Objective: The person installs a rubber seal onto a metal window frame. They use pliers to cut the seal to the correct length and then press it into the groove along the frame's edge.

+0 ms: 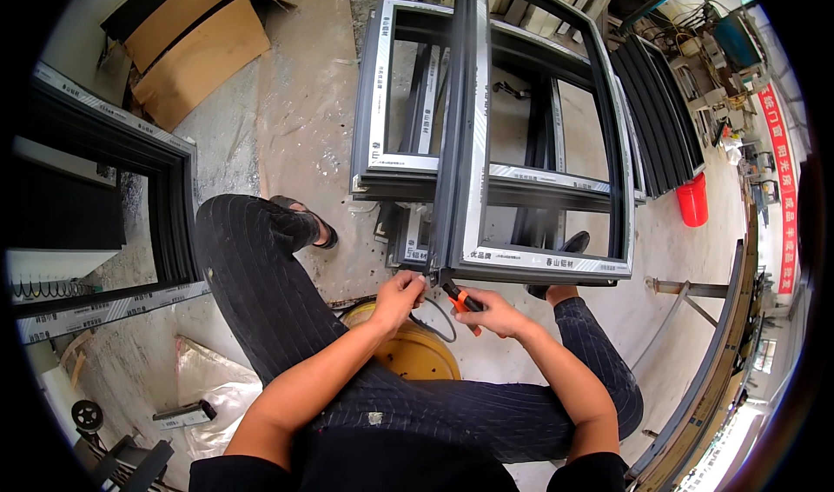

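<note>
My right hand (498, 312) is closed around the handles of a pliers-like hand tool (465, 304) with orange and black grips. Its dark head reaches the near-left corner of the uppermost window frame (539, 262), a dark grey profile with white printed film. Beside it, at that same corner, my left hand (401, 299) is pinched closed; whatever sits between its fingertips is too small to make out. A thin grey strip (445, 320) loops below the corner, between my hands and a yellow round object (426, 360). Other frames (380, 92) are stacked underneath the top one.
A cardboard box (200, 53) lies open at the far left, with another dark frame (169, 222) standing below it. Dark panels (656, 114) lean at the right near a red bucket (692, 201). A long dark rail (708, 344) runs along the right side.
</note>
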{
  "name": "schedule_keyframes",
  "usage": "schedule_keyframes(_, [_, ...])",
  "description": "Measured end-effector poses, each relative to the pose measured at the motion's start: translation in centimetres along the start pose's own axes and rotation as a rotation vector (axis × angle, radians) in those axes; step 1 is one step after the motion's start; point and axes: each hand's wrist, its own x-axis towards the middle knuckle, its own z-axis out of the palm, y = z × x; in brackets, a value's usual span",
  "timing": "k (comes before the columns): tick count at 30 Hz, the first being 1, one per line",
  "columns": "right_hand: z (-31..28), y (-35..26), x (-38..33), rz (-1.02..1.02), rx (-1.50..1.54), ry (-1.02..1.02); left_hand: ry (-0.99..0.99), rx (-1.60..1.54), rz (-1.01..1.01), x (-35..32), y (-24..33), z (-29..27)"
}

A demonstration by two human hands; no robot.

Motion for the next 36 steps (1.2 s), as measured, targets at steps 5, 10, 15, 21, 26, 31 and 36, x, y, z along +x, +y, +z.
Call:
schedule_keyframes(5, [0.9, 0.6, -1.8, 0.104, 0.508, -0.564, -0.002, -0.006, -0.025, 0.0, -0.1, -0.4])
schedule_keyframes(10, [8.9, 2.1, -2.2, -0.181, -0.187, -0.447, -0.024, -0.034, -0.061, 0.1, 0.1, -0.1])
schedule_keyframes(15, [10.1, 0.9, -3.7, -0.195, -0.296, -0.221, -0.054, -0.015, -0.07, 0.0, 0.8, -0.5])
schedule_keyframes(21, [4.3, 1.0, -3.0, 0.018, 0.377, -0.211, -0.107, -0.053, -0.062, 0.3, 0.5, -0.4])
schedule_keyframes(26, [2.1, -3.4, -2.5, 0.152, -0.169, 0.077, -0.124, -0.018, -0.043, 0.4, 0.5, -0.5])
schedule_keyframes(31, [1.8, -1.3, 0.2, -0.15, -0.406, 0.245, -0.091, 0.053, 0.024, 0.9, -0.1, -0.6])
schedule_keyframes(36, [1.2, -0.7, 1.5, -0.242, -0.461, 0.236, -0.032, 0.381, 0.152, 0.5, 0.4, -1.1])
